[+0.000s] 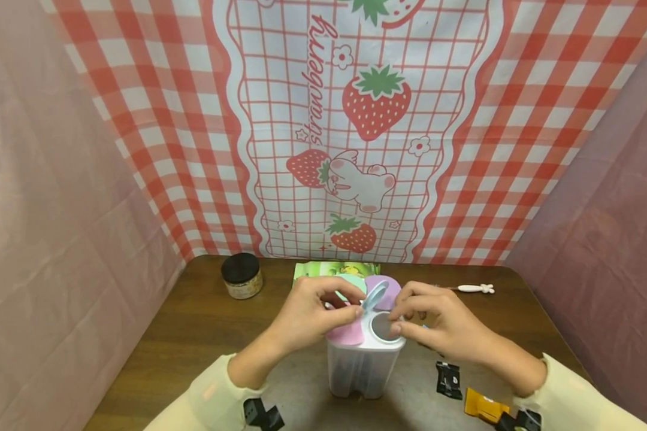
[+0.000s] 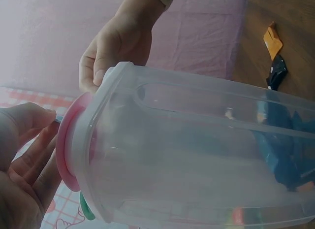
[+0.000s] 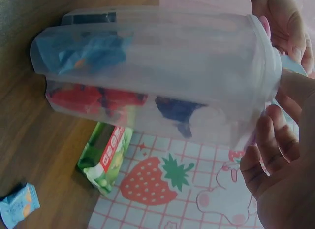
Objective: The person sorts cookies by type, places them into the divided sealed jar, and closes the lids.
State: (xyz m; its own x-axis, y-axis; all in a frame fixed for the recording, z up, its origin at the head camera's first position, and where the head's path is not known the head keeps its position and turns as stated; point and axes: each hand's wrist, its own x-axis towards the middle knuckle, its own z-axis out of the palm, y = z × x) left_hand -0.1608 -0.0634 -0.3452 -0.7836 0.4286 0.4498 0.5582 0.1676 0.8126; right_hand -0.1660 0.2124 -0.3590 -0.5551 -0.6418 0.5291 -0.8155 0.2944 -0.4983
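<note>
A clear plastic storage box [image 1: 350, 374] with a white top stands upright at the table's middle. Its light-blue flap lid [image 1: 377, 293] is raised, and my left hand [image 1: 315, 308] pinches it between thumb and fingers. Over the uncovered round opening [image 1: 384, 328], my right hand [image 1: 439, 314] has its fingers loosely bent at the rim, with nothing visible between them. Pink [image 1: 347, 333], purple [image 1: 387, 287] and green [image 1: 353, 282] lids cover the other compartments. Inside, a blue packet [image 3: 81, 51], a red packet [image 3: 93, 101] and a dark-blue packet [image 3: 177, 113] show through the wall.
A black-lidded jar [image 1: 241, 275] stands at the back left. Behind the box lies a green package [image 1: 323, 268]. To the right are a black packet [image 1: 449, 380], an orange packet [image 1: 485, 406] and a white-handled utensil [image 1: 474, 289]. A blue packet [image 3: 19, 207] lies on the table.
</note>
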